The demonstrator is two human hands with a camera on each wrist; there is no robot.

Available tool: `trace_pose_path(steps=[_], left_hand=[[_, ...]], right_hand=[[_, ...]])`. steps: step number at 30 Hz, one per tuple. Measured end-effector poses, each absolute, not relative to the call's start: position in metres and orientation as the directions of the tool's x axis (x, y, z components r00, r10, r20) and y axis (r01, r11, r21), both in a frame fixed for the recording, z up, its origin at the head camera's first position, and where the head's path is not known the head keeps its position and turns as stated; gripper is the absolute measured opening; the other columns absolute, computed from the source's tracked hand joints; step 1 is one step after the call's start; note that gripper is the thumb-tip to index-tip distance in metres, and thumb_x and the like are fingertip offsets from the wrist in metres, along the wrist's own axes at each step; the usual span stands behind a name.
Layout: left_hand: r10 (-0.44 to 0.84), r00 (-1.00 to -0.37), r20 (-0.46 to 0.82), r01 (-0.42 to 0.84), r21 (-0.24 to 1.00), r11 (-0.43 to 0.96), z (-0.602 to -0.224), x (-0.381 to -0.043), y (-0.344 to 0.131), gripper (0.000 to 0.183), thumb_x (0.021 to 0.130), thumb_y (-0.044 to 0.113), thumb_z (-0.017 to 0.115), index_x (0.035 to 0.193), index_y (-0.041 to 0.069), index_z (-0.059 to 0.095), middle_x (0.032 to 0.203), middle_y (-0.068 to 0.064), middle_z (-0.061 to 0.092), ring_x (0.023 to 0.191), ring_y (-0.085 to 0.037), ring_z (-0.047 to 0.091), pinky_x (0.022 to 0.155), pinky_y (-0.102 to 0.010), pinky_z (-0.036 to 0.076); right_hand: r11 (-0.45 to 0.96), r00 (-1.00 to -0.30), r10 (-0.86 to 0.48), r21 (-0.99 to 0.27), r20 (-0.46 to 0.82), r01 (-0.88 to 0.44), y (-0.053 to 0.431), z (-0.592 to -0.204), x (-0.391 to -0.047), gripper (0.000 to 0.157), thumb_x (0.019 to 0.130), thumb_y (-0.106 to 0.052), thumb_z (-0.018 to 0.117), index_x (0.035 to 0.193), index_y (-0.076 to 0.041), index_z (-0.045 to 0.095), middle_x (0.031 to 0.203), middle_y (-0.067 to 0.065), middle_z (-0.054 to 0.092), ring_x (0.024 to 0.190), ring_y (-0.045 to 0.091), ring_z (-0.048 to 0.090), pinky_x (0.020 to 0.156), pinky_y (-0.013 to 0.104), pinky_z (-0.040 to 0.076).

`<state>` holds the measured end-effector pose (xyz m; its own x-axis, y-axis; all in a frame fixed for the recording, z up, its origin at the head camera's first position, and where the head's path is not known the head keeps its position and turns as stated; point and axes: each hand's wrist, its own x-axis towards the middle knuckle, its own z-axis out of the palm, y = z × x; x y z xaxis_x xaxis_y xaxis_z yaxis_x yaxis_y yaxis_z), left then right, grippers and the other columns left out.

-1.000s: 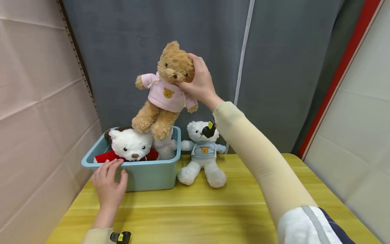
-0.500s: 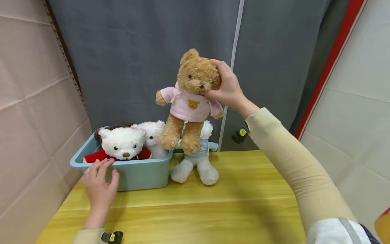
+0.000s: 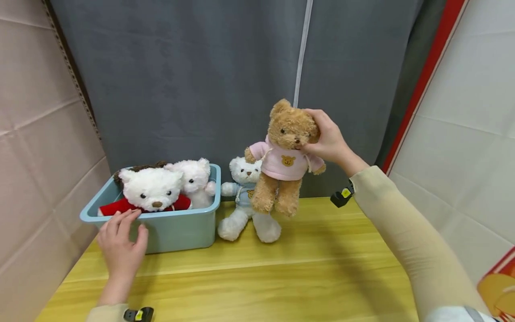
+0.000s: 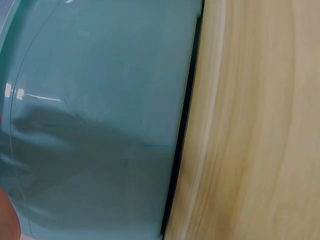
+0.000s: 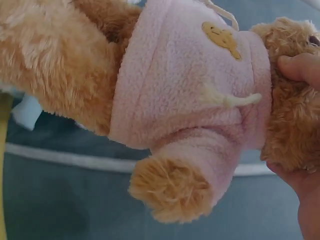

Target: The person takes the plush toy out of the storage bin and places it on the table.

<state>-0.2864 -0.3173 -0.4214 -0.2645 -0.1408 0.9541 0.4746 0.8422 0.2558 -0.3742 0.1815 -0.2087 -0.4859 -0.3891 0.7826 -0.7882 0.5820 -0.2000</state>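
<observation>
My right hand [image 3: 331,141] grips a brown teddy bear [image 3: 289,165] by the head, thumb across its muzzle. The bear wears a pale pink hoodie [image 5: 185,80] with a small bear patch, and hangs upright with its legs over the table's back part. My left hand [image 3: 120,246] rests its fingertips on the front rim of a blue-green plastic bin [image 3: 181,232], thumb held apart. Inside the bin sit a white bear [image 3: 150,190] in red, a pale pink-white plush [image 3: 195,176], and something dark brown and furry [image 3: 150,167] behind them.
A white bear [image 3: 267,228] in a light blue hoodie sits right of the bin, partly covered by the brown bear. The yellow wooden table [image 3: 241,286] ends at a grey curtain [image 3: 181,89]. Pale panels [image 3: 462,179] stand at both sides.
My right hand has carried the brown teddy bear from above the bin to the right and down, in front of the blue-hoodie bear. My left hand stays at the bin's rim.
</observation>
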Motion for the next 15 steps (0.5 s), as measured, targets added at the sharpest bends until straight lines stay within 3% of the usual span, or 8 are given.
trace_pose_path(steps=[15], left_hand=[[-0.141, -0.272, 0.952, 0.476, 0.260, 0.840, -0.421, -0.286, -0.317, 0.034, 0.080, 0.015, 0.057, 0.108, -0.001, 0.067, 0.116, -0.023, 0.062, 0.111, -0.046, 0.048, 0.099, -0.050, 0.029]], right_hand=[[0.678, -0.630, -0.373, -0.263, 0.682, -0.686, 0.238, -0.257, -0.379, 0.076, 0.072, 0.007, 0.073, 0.141, -0.003, 0.042, 0.136, 0.020, 0.044, 0.120, 0.039, 0.046, 0.093, 0.059, 0.039]])
